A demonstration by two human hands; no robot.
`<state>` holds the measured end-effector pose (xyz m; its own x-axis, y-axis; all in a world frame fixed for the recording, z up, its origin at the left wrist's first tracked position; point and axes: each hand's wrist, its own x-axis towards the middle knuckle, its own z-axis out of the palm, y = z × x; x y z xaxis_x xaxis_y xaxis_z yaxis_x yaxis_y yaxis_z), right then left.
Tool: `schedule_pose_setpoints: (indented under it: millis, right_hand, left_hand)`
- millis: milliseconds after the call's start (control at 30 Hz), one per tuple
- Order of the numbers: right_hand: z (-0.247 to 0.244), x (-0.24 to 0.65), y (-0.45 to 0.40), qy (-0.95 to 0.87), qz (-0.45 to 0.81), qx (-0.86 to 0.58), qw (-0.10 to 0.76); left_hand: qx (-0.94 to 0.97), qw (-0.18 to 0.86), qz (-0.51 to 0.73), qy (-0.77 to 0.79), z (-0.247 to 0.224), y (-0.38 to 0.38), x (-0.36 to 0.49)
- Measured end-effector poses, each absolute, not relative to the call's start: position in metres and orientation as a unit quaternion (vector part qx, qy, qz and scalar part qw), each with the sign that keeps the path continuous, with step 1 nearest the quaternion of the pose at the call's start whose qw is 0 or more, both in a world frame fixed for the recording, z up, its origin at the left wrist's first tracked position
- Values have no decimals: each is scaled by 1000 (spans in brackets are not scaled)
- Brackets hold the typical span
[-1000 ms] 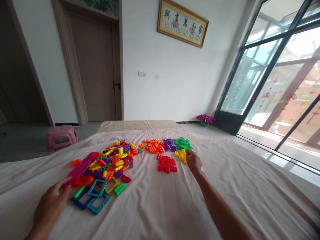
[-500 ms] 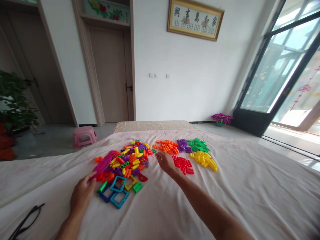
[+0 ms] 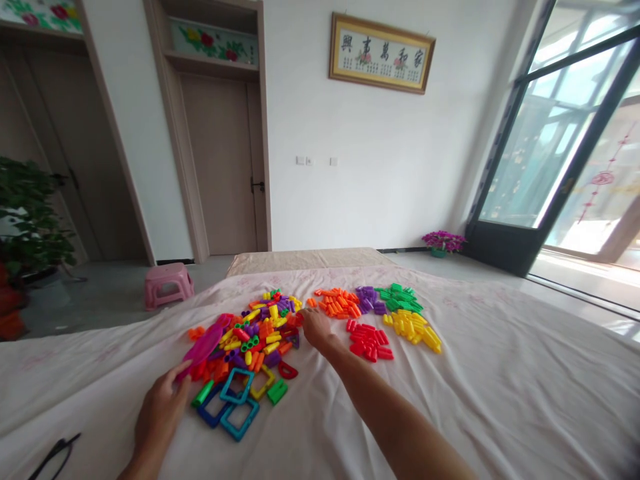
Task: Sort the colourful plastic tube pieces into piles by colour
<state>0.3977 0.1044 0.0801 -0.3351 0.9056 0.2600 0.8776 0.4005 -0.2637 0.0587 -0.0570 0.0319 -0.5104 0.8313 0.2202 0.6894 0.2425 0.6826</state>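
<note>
My left hand (image 3: 163,400) is closed on the near edge of a flat magenta plastic piece (image 3: 204,347), which is tilted against the left side of a mixed pile of plastic building pieces (image 3: 260,327). My right hand (image 3: 316,327) is at the right edge of that pile, its fingers bent and drawn together by some red and orange pieces. What its fingertips grip, if anything, is hidden. Sorted groups lie to the right: orange pieces (image 3: 340,303), purple pieces (image 3: 370,300), green pieces (image 3: 400,297), yellow pieces (image 3: 413,328) and red pieces (image 3: 370,341).
In front of the pile lie square frames (image 3: 239,420), a green block (image 3: 277,392) and a red half-ring (image 3: 288,371). Black-framed glasses (image 3: 55,457) rest at the near left of the cloth-covered surface (image 3: 310,440). A pink stool (image 3: 169,285) stands on the floor beyond.
My right hand has moved left, from the gap beside the red group to the mixed pile's edge. My left hand stays on the magenta piece. The view has tipped slightly upward.
</note>
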Motion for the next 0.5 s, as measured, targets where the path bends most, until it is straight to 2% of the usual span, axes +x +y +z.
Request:
schedule_pose_setpoints:
  millis: [100, 300, 400, 500]
  right_hand:
    - [81, 411, 97, -801, 39, -560, 206]
    - [95, 469, 74, -766, 59, -562, 305]
    - [105, 508, 62, -750, 54, -584, 307]
    - [112, 540, 51, -740, 58, -612, 273]
  left_hand:
    - [491, 90, 373, 782, 29, -57, 56]
    - [490, 86, 359, 790, 26, -56, 54]
    - [485, 85, 355, 794, 27, -56, 55]
    - [491, 63, 368, 787, 27, -56, 56]
